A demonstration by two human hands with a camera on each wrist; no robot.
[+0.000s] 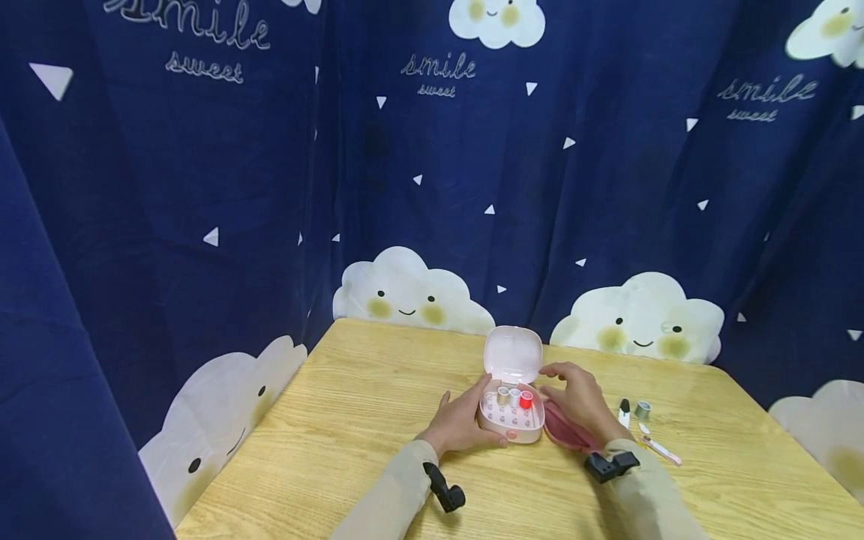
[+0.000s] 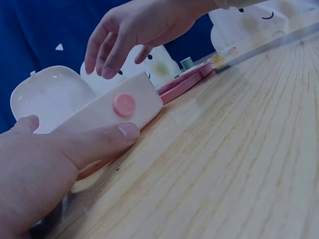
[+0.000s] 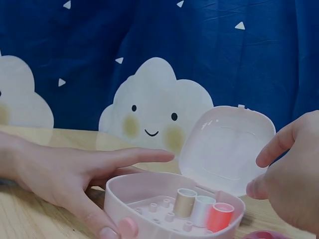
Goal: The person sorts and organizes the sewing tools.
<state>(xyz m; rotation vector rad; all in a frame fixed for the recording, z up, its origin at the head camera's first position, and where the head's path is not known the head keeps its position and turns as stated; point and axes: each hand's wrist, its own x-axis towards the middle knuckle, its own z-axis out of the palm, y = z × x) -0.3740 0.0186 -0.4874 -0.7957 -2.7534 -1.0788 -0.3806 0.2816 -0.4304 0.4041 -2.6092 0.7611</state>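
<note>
A pale pink sewing box (image 1: 511, 435) sits on the table with its lid (image 1: 514, 354) raised. Three thread spools stand on pegs along its back row: a tan spool (image 3: 185, 203), a white spool (image 3: 202, 211) and a red spool (image 3: 220, 218). My left hand (image 1: 459, 421) holds the box by its left side, thumb along the front near the round pink button (image 2: 124, 104) and fingers behind. Beside the lid's right edge, my right hand (image 1: 579, 394) hovers with loosely bent fingers and nothing between them. Part of the box's inside is hidden in the left wrist view.
A dark pink oval case (image 1: 569, 429) lies right of the box, partly under my right forearm. Farther right are a grey-green spool (image 1: 643, 409), a black-and-white tool (image 1: 624, 412) and a thin pink-and-white tool (image 1: 661, 450). A blue curtain (image 1: 432, 187) hangs behind the wooden table (image 1: 324, 420).
</note>
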